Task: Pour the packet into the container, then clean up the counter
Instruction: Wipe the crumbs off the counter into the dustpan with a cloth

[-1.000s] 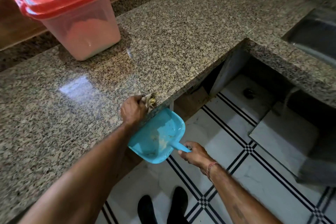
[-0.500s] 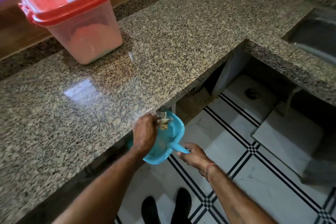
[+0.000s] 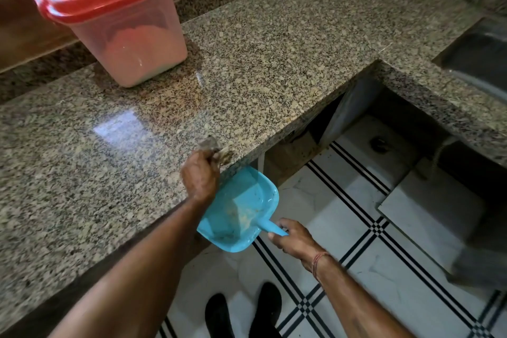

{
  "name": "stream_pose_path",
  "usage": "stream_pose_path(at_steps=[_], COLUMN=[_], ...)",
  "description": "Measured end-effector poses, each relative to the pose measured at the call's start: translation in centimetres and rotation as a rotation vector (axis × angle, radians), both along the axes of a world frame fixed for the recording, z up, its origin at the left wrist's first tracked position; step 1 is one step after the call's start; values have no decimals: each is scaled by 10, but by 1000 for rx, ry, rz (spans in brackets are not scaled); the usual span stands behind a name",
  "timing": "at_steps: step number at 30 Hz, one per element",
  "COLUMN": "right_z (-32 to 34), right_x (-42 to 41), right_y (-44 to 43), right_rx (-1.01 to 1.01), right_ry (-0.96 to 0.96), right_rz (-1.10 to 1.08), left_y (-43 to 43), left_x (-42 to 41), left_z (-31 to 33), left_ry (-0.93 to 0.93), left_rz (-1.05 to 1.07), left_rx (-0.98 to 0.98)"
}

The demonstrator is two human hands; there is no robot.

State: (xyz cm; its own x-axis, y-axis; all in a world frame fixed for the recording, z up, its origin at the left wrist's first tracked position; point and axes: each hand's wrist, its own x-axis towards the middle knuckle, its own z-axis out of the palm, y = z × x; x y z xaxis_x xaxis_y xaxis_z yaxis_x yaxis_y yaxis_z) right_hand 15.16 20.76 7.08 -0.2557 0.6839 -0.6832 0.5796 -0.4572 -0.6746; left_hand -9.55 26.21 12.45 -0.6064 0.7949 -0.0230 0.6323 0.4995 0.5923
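at the granite desk (image 3: 247,63) edge, left hand (image 3: 200,178) clamped on a small scrap (image 3: 211,145), right hand (image 3: 295,239) gripping blue dustpan (image 3: 241,208) handle below edge. red-lidded container (image 3: 123,35) at back, w/ tiled floor (image 3: 356,228) beneath.

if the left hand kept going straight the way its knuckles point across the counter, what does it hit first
Apart from the small scrap it pinches, nothing close: the left hand points up-right over bare granite counter. The red-lidded container sits well off to the left of that line, though depth is uncertain.
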Motion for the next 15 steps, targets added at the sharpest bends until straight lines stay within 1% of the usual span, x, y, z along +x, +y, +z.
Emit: stream_pose_path(at_steps=[4,7,10,12,14,15], right_z=[-4,-5,2,1,-1,-2], right_x=[5,7,0,-5,-10,-11], right_y=[-1,-1,-3,-6,-13,-17], right_rx=[-11,-5,2,-4,-10,-11], right_ry=[-5,-21,-27,-21,-25,-24], right_rz=[2,38,60,64,94,113], left_y=[30,28,-2,-33,-70,-87], left_x=[7,-5,4,20,29,28], left_z=[-1,0,4,-2,-17,-23], left_ry=[-95,-73,-19,4,81,86], left_rz=[-88,-134,-125,-247,-331,-308], left_rx=[-25,-87,5,49,-20,-50])
